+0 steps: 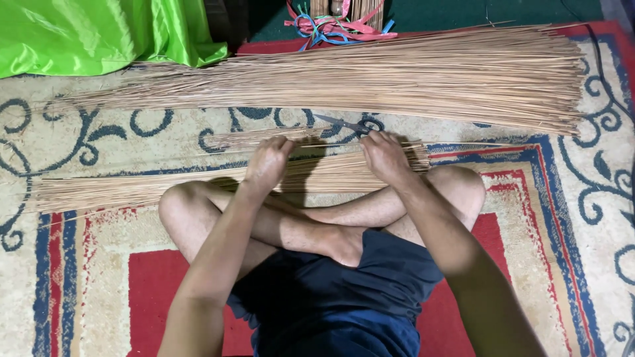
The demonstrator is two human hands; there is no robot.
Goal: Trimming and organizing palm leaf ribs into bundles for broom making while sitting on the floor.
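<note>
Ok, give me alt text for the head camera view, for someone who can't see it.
A person sits cross-legged on a patterned rug, left hand and right hand resting on a bundle of thin sticks across the knees. Scissors lie just beyond, before a larger stick pile, green cloth and coloured ribbons.

Patterned carpet (92, 271) bears long stick pile (397, 79), smaller stick bundle (132, 188), scissors (344, 123), green cloth (86, 33).

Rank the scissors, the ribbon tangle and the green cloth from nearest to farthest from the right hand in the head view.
From the right hand:
1. scissors, just beyond its fingertips.
2. ribbon tangle, farther ahead at the rug's top edge.
3. green cloth, far top left corner.
</note>
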